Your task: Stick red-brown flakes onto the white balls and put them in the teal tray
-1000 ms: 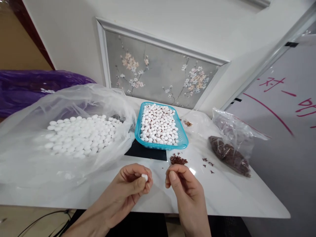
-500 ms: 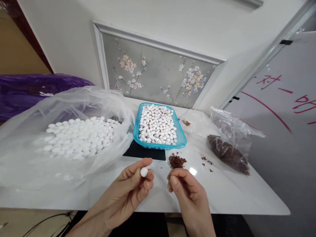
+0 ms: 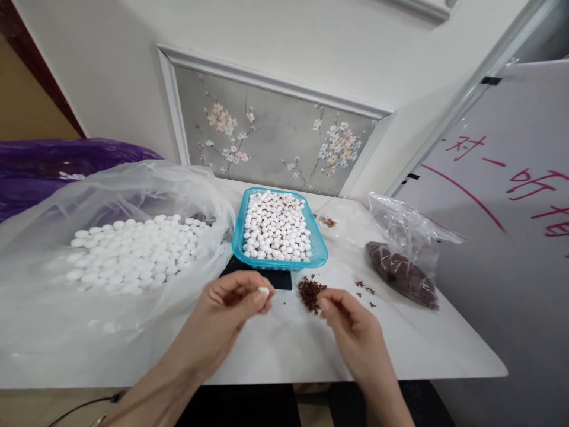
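Observation:
Between the thumb and fingers of my left hand (image 3: 233, 305) is a small white foam-like ball (image 3: 264, 290), mostly covered by the fingers. My right hand (image 3: 358, 326) is closed in a pinch at the right edge of a pile of reddish-brown, clove-like bits (image 3: 310, 290). What its fingertips hold, if anything, is hidden. Behind the pile stands a blue plastic basket (image 3: 317, 252) full of white balls, with brown specks showing among them. To the left, a large clear plastic bag (image 3: 186, 184) lies open over many loose white balls (image 3: 137, 249).
At the right lies a clear zip bag (image 3: 400, 267) of brown material. A few loose brown bits (image 3: 364, 289) sit on the white table (image 3: 284, 356). A black flat piece (image 3: 280, 280) lies under the basket's front. A whiteboard (image 3: 511, 267) stands at the right.
My right hand has moved forward to the brown pile. My left hand has turned, its fingers now wrapping over the white ball. The whole view has shifted slightly.

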A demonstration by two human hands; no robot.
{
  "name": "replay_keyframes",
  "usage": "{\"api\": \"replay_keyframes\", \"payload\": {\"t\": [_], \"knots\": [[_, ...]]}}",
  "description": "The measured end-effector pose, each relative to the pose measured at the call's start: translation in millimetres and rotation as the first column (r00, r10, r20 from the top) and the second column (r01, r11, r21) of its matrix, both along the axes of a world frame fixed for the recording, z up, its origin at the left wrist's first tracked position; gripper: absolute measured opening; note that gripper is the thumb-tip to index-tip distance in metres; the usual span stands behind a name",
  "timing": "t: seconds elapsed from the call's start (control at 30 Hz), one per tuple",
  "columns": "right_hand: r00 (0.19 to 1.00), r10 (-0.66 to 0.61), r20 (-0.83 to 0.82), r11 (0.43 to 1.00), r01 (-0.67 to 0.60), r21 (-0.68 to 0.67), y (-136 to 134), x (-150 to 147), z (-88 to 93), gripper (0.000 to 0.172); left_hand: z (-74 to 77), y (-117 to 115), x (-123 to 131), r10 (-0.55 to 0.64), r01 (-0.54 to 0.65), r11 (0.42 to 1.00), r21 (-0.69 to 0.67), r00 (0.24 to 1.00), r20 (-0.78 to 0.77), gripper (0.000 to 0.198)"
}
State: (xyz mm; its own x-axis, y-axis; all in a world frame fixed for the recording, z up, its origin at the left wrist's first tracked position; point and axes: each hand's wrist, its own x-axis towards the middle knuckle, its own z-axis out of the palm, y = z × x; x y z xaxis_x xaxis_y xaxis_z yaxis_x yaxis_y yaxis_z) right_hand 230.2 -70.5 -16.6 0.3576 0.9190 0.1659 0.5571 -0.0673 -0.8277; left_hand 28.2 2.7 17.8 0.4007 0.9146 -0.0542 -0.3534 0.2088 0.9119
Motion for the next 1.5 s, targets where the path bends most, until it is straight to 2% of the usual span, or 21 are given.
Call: {"api": "replay_keyframes", "payload": {"t": [0.03, 0.07, 0.1, 0.13, 0.2, 0.3, 0.43, 0.53, 0.63, 0.73, 0.87, 0.97, 1.03, 1.1, 1.17, 1.23, 1.3, 1.33, 1.4, 1.47, 1.5], "knots": [[0.990, -0.075, 0.119, 0.997, 0.078, -0.017, 6.3, 12.1, -0.1, 0.026, 4.7, 7.1, 3.1, 0.088, -0.069, 0.986, 0.150, 0.988, -0.125, 0.005], [0.960, -0.115, 0.257, 0.990, 0.132, -0.052, 13.7, 22.9, -0.4, 0.028, 9.3, 14.8, 6.7, 0.195, -0.122, 0.949, 0.292, 0.952, -0.235, 0.004], [0.943, -0.118, 0.310, 0.987, 0.146, -0.069, 21.9, 31.8, -0.9, 0.027, 13.5, 22.4, 10.8, 0.300, -0.152, 0.897, 0.415, 0.899, -0.318, 0.005], [0.934, -0.105, 0.342, 0.986, 0.141, -0.083, 30.4, 38.3, -1.9, 0.025, 17.0, 29.5, 15.2, 0.387, -0.155, 0.843, 0.515, 0.840, -0.380, 0.009], [0.913, -0.051, 0.404, 0.985, 0.111, -0.128, 46.4, 44.1, -5.5, 0.023, 21.2, 40.4, 23.4, 0.486, -0.072, 0.746, 0.662, 0.738, -0.468, 0.021], [0.882, 0.014, 0.471, 0.978, 0.086, -0.189, 62.5, 41.2, -13.6, 0.021, 22.1, 45.7, 29.6, 0.539, 0.119, 0.649, 0.752, 0.625, -0.564, 0.034], [0.853, 0.036, 0.520, 0.972, 0.091, -0.216, 68.0, 36.0, -22.7, 0.023, 25.6, 39.4, 17.7, 0.556, 0.243, 0.592, 0.768, 0.567, -0.608, 0.031], [0.849, 0.057, 0.525, 0.976, 0.063, -0.208, 66.2, 35.4, -25.4, 0.023, 36.5, 37.5, -8.3, 0.589, 0.273, 0.600, 0.752, 0.485, -0.647, 0.029], [0.852, 0.054, 0.521, 0.986, 0.038, -0.163, 61.7, 36.1, -25.6, 0.025, 45.0, 42.9, -44.5, 0.646, 0.250, 0.647, 0.720, 0.321, -0.692, 0.032], [0.859, -0.022, 0.512, 0.992, 0.083, -0.096, 54.1, 39.3, -24.7, 0.025, 39.9, 50.8, -78.4, 0.641, 0.267, 0.688, 0.675, 0.214, -0.738, 0.033], [0.885, -0.172, 0.432, 0.979, 0.202, -0.025, 36.3, 38.2, -19.1, 0.022, 20.2, 53.8, -98.4, 0.606, 0.282, 0.713, 0.642, 0.213, -0.766, 0.029], [0.919, -0.326, 0.222, 0.945, 0.323, 0.052, 20.1, 24.8, -12.5, 0.023, 10.7, 52.3, -95.8, 0.587, 0.300, 0.720, 0.625, 0.217, -0.780, 0.028], [0.934, -0.335, 0.122, 0.942, 0.328, 0.072, 12.3, 11.8, -8.9, 0.025, 8.5, 52.5, -92.0, 0.577, 0.313, 0.730, 0.608, 0.197, -0.793, 0.028], [0.963, -0.270, -0.002, 0.957, 0.269, 0.109, 8.6, -1.6, -6.0, 0.029, 7.7, 54.3, -90.2, 0.570, 0.314, 0.739, 0.596, 0.180, -0.802, 0.028], [0.977, -0.179, -0.117, 0.970, 0.195, 0.146, 8.0, -14.1, -2.9, 0.031, 7.8, 56.0, -90.4, 0.583, 0.291, 0.737, 0.611, 0.185, -0.791, 0.027], [0.977, -0.113, -0.183, 0.978, 0.141, 0.152, 8.6, -25.9, 1.2, 0.026, 9.1, 55.0, -90.3, 0.623, 0.217, 0.715, 0.665, 0.234, -0.746, 0.026], [0.974, -0.033, -0.223, 0.984, 0.071, 0.162, 9.4, -36.8, 5.8, 0.016, 12.2, 49.2, -87.0, 0.659, 0.061, 0.692, 0.719, 0.354, -0.664, 0.021], [0.970, 0.017, -0.244, 0.984, 0.028, 0.178, 9.7, -41.8, 8.0, 0.014, 14.3, 44.2, -83.6, 0.646, -0.035, 0.704, 0.709, 0.448, -0.619, 0.018], [0.954, 0.101, -0.283, 0.978, -0.042, 0.207, 10.5, -50.8, 11.6, 0.014, 18.4, 31.1, -73.2, 0.527, -0.185, 0.797, 0.575, 0.679, -0.512, 0.013], [0.934, 0.131, -0.331, 0.978, -0.067, 0.198, 11.2, -58.4, 14.6, 0.016, 20.6, 16.8, -60.5, 0.295, -0.176, 0.928, 0.329, 0.885, -0.359, 0.012], [0.922, 0.134, -0.363, 0.981, -0.071, 0.180, 11.3, -61.7, 16.1, 0.016, 20.4, 10.4, -54.2, 0.174, -0.124, 0.973, 0.196, 0.950, -0.261, 0.011]]}}
